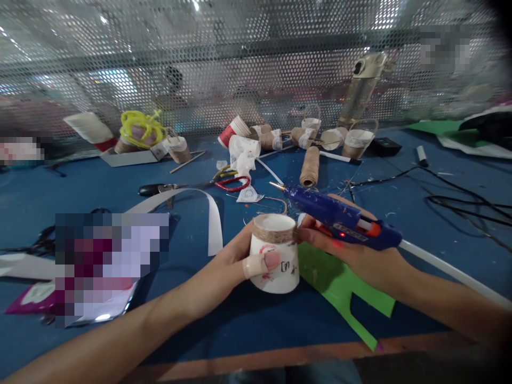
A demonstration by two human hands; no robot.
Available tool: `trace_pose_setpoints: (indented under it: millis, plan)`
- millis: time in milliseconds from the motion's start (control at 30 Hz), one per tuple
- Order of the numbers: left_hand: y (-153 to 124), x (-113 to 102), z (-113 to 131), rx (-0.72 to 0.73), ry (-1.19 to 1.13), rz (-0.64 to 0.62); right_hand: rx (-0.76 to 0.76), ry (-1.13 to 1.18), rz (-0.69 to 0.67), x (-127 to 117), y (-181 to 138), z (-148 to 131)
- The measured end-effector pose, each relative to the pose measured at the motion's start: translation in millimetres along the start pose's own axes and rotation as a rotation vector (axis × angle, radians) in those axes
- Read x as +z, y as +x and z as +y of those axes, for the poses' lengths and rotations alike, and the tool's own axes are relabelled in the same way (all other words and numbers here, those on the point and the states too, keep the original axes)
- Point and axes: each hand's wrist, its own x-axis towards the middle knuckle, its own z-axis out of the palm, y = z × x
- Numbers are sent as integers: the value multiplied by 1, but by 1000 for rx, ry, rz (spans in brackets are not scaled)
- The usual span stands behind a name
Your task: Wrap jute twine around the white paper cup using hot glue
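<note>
My left hand (244,258) is wrapped round a white paper cup (276,261) held a little above the blue table; its thumb, with a plaster on it, lies across the cup's side. A band of jute twine (274,233) circles the cup's rim. My right hand (340,242) grips a blue hot glue gun (340,216), whose nozzle points left and away above the cup, and its fingertips press the twine at the cup's right side. A white glue stick juts from the gun's back.
A green paper cut-out (340,288) lies under my right hand. A jute twine spool (310,166), scissors (230,184), pliers (160,188), a white paper strip (212,213), several decorated cups (240,138) and black cables (460,197) are scattered farther back. A perforated metal screen closes the far side.
</note>
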Motion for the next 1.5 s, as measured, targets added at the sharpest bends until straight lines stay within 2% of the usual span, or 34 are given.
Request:
trace_pose_setpoints:
  millis: [233, 433, 533, 667, 800, 1000, 1133, 1233, 1367, 1500]
  plan:
    - [1, 2, 4, -4, 4, 83, -75, -8, 5, 2, -1, 1]
    - [4, 4, 4, 73, 105, 48, -61, -73, 52, 1, -2, 0]
    - [4, 0, -1, 125, 142, 69, -59, -97, 53, 1, -2, -1]
    - [3, -2, -3, 102, 149, 116, -71, -97, 44, 2, -3, -1]
    - [2, 1, -2, 88, 120, 78, -56, -66, 17, 2, -5, 0]
    - [2, 3, -2, 168, 113, 234, -106, -13, -52, -1, -5, 1]
    - [3, 4, 3, 202, 145, 210, -96, -16, -69, -3, -5, 1]
    - [4, 4, 3, 244, 170, 248, -60, 12, -101, -5, -7, 4]
    - [3, -5, -7, 190, 146, 359, -25, -51, -144, -8, -8, 7]
    - [0, -10, -13, 172, 63, 228, -122, -159, -145, -11, -8, 7]
